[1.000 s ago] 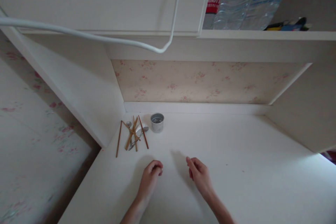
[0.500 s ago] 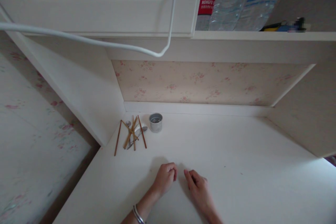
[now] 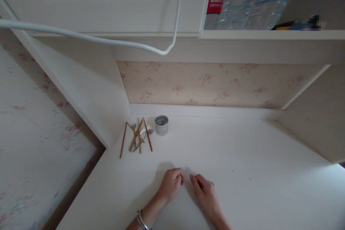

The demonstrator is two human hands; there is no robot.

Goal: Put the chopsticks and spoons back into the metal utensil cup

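My left hand (image 3: pixel 172 183), with silver bangles (image 3: pixel 142 220) at the wrist, rests on the white desk in a loose fist. Beside it, a small gap apart, my right hand (image 3: pixel 203 188) is curled closed with the thumb on top. Nothing shows in either hand. Beyond my left hand lies a loose pile of wooden chopsticks (image 3: pixel 123 140), crossing one another, with metal spoons (image 3: pixel 150 131) among them. Just right of the pile stands a grey metal utensil holder (image 3: pixel 161 125), upright, with holes in its bottom.
The white desk (image 3: pixel 242 143) has side panels left and right. Overhead is a cabinet with a shelf (image 3: pixel 269 35) holding plastic water bottles (image 3: pixel 239 3). A white cable-like tube (image 3: pixel 107 41) hangs across the upper left.
The view has shifted slightly, so the surroundings sit a little further right. My hands are nearly still and keep their closed shape; the chopsticks, spoons and holder have not moved.
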